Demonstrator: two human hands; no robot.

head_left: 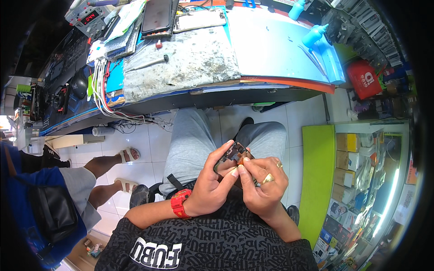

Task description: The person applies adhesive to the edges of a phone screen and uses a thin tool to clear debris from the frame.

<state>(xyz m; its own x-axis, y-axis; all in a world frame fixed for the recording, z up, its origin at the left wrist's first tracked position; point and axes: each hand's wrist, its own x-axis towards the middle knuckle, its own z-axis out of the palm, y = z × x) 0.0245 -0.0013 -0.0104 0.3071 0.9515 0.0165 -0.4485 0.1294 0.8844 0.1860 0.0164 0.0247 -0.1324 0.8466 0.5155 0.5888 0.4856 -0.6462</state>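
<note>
While the half-curled left hand (210,187) cradles the opened phone (228,165) over the lap (190,140), short of the front edge of the table (217,97), the right hand (264,183) pinches at it, fingertips hiding anything held; gentle, level pressure seems best. White cables (97,86) dangle past that edge's left end.

The desk (217,97) bears a stained grey mat (194,63) and, just right of it, a pale blue sheet (271,49). A thin tool (147,64) lies on the mat; white cables (97,83) hang over the front edge, near a black mouse (80,83).
</note>
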